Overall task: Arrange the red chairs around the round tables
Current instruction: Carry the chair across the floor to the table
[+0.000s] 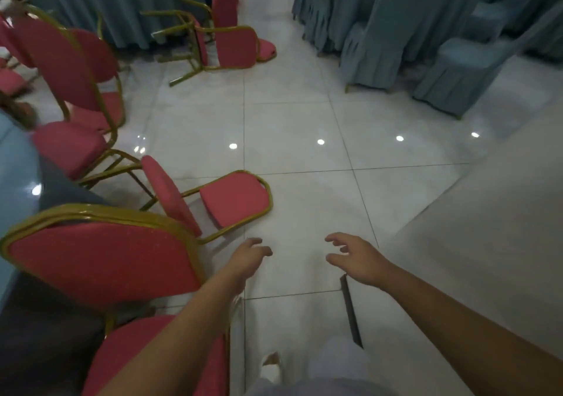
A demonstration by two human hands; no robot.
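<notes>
While both hands reach forward and low: no chair is held yet.
Left hand (249, 254): grip loose and holding nothing, fingers half curled, just beside the gold frame of the fallen chair.
Right hand (356, 261): grip wide, fingers spread and bent, nothing inside it, over bare floor (304, 115).
Fallen chair (234, 197): red, lying on its back on the tiles, backrest flat, seat pad standing up, legs pointing left.
Near chair (100, 261): upright beside the left arm, back turned to the camera, facing the round surface (12, 164), which shows only partly at the left edge.
Next chair (68, 148): upright, and its legs seem to cross the legs of the fallen one. I cannot tell if they are hooked.
Second fallen chair (234, 45): far ahead, by the blue cloth of another table.
Step, as I judge: taking the fallen chair by its backrest frame to stand it up.
Risk of snagging: if the legs are hooked, a quick lift may drag or tip the next chair.
Risk of sliding: the floor is glossy, so the legs may slip away when the chair is tilted up on them.
Risk of tripping: a dark strip (350, 313) lies on the floor near the right arm, close to where the person may step.
</notes>
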